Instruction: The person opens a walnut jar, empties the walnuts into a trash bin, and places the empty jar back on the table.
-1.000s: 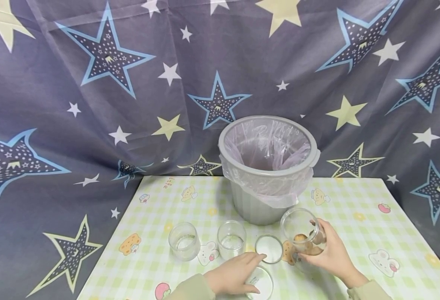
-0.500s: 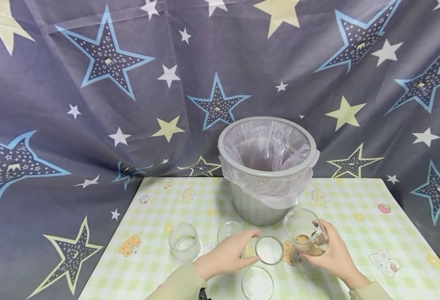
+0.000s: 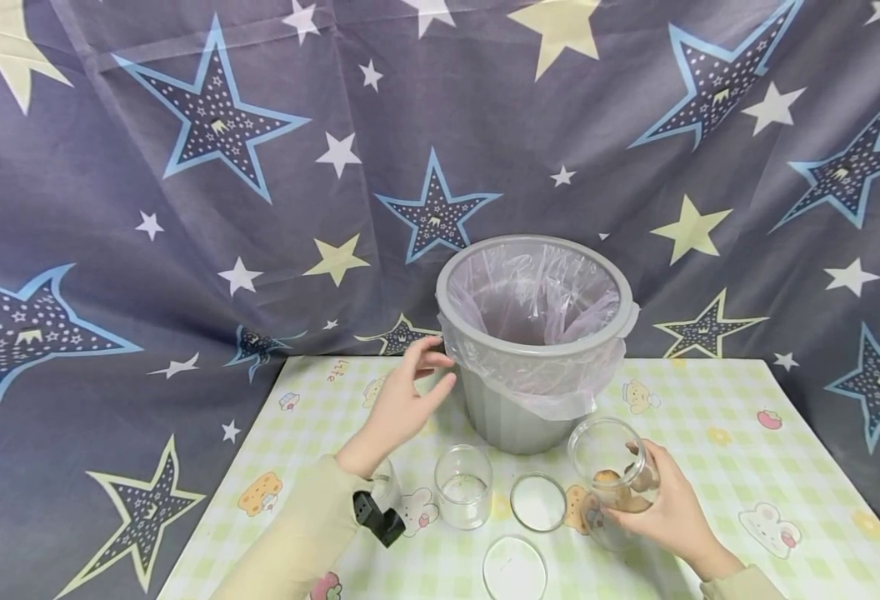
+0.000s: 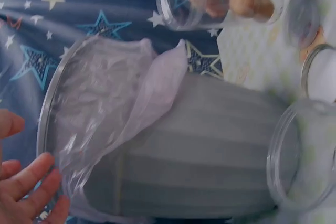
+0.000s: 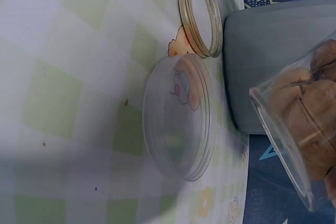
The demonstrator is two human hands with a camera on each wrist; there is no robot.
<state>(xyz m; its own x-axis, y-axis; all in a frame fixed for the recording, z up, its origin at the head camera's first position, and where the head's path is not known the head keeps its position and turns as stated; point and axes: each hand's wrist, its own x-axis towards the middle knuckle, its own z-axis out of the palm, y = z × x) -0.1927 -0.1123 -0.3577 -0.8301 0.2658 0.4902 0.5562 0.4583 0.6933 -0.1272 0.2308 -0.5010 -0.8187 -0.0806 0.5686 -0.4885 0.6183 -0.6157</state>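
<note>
In the head view my left hand (image 3: 402,404) is raised beside the left side of a grey trash bin (image 3: 518,429). Its fingers are spread and loosely bent at the rim; whether they touch it I cannot tell. Nothing is in that hand. A pinkish clear liner (image 4: 105,98) hangs over the bin's rim. My right hand (image 3: 668,508) grips a clear jar (image 3: 597,442) above the table, right of the bin's foot. Walnuts (image 5: 307,114) lie in the jar's bottom, partly behind the fingers. Beneath the jar, a clear round lid (image 5: 176,119) rests on the cloth.
One clear jar (image 3: 463,492) stands in front of the bin; another (image 3: 386,485) is partly hidden by my left wrist. A metal-rimmed lid (image 3: 538,502) and a clear lid (image 3: 515,568) lie on the checked tablecloth (image 3: 770,475). A starry curtain (image 3: 425,100) hangs behind.
My left hand has left the lids and moved up and away to the bin's left side. My right hand with the jar of walnuts has stayed nearly still.
</note>
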